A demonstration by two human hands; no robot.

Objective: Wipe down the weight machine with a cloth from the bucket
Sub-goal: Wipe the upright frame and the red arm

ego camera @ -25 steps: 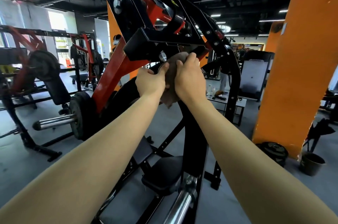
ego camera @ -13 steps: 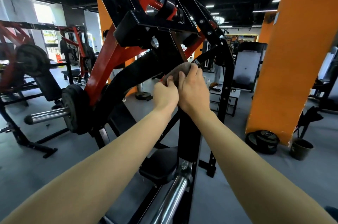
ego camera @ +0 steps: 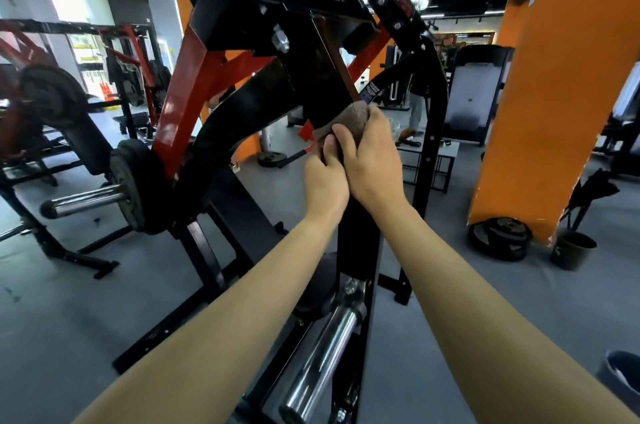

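Observation:
The black and red weight machine (ego camera: 263,104) fills the middle of the view, its black upright post (ego camera: 358,250) running down between my arms. A brown cloth (ego camera: 353,120) is wrapped around that post at chest height. My right hand (ego camera: 372,160) grips the cloth from the right, fingers curled over its top. My left hand (ego camera: 325,184) sits just below and to the left, thumb and fingers curled onto the cloth's lower edge, pressed against my right hand. Most of the cloth is hidden under both hands.
A chrome weight horn (ego camera: 322,361) juts toward me below my arms; another, chrome horn (ego camera: 83,203), holds a plate (ego camera: 130,181) at left. An orange pillar (ego camera: 561,94) stands right, with stacked plates (ego camera: 500,238) and a dark bucket (ego camera: 573,250) at its base. Grey floor (ego camera: 104,312) surrounds the machine.
Both hands have slid the cloth down the upright post, from just under the top bracket to lower on the post. The view has tilted downward with them.

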